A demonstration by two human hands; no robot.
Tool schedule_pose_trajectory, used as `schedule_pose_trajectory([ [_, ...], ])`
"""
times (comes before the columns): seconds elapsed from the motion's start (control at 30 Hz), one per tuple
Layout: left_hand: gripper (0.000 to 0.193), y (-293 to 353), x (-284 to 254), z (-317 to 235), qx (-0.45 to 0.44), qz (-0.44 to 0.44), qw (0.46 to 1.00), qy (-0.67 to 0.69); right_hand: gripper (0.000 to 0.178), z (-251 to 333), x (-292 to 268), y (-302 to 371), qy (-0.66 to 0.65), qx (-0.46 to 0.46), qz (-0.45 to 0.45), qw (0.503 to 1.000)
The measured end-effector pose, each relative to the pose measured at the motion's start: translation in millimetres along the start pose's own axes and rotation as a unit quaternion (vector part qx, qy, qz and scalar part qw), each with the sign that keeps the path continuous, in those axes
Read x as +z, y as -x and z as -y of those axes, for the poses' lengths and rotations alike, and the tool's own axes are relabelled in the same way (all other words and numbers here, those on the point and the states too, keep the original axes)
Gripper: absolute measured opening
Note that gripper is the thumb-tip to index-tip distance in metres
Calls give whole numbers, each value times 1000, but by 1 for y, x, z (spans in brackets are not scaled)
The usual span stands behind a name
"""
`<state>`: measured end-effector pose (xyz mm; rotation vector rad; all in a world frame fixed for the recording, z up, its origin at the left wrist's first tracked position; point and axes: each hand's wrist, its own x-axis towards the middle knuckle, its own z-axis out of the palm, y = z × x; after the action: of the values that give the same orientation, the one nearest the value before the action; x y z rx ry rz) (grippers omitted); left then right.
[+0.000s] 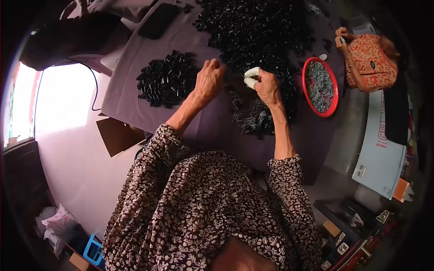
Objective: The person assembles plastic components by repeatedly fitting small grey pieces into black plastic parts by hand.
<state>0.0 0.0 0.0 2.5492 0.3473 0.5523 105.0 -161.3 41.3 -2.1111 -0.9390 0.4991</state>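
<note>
My left hand (pixel 209 82) is held above the table between two heaps, its fingers curled together. Whatever may be in them is too small or hidden to make out. To its left lies a heap of small black glossy pieces (pixel 165 80). My right hand (pixel 268 88) has white wrapping (pixel 251 77) round its fingertips and is closed in a pinch, at the near edge of a larger black heap (pixel 257 34). What it pinches does not show. Just below it, thin grey pin-like pieces (pixel 253 118) lie scattered on the table.
A red oval tray (pixel 335 95) full of similar grey pieces stands right of my right hand. A dark flat rectangular object (pixel 159 20) lies at the far left of the purple-covered table (pixel 124 92). Beyond the right edge sits another person in orange patterned clothing (pixel 371 63). An open cardboard box (pixel 118 134) is below left.
</note>
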Motion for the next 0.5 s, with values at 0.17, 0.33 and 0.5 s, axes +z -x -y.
schedule_pose_trajectory([
  [0.17,9,0,12,6,68,-5,996,49,16,-8,-4,6,-350,18,0,937],
  [0.33,15,3,8,5,9,-29,995,95,15,5,-4,6,-373,34,-13,927],
  [0.5,16,-4,-23,-18,-292,81,724,619,14,22,3,8,-371,14,-22,928],
])
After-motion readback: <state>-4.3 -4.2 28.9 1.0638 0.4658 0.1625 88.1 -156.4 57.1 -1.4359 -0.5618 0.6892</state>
